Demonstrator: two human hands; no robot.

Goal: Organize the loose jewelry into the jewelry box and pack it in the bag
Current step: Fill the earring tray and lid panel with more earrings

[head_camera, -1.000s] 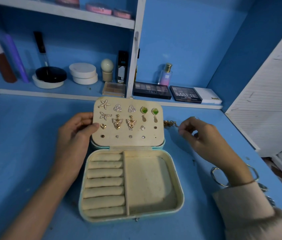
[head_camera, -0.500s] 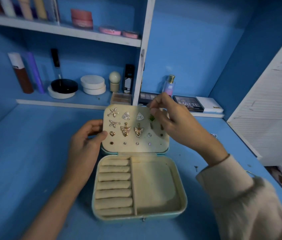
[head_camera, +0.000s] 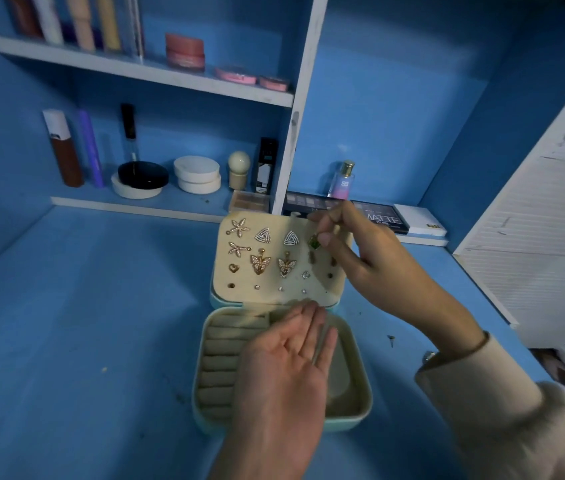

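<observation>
Right hand (head_camera: 371, 268) pinches a green earring (head_camera: 314, 241) on the lid panel (head_camera: 274, 294) of the open jewelry box (head_camera: 360, 410); left hand (head_camera: 291, 368) hovers flat, palm up, over the tray.
The right hand hides the panel's right edge; the left covers part of the ring rolls (head_camera: 218, 358); the bottom-row studs are too small to make out; half a second ago the left hand held the lid's left edge, now its fingers lie straight and together; the box sits on the blue table (head_camera: 83, 323); showing are two starfish earrings (head_camera: 238, 227), two triangle earrings (head_camera: 263, 235), two butterfly earrings (head_camera: 259, 263), one heart stud (head_camera: 233, 268).
</observation>
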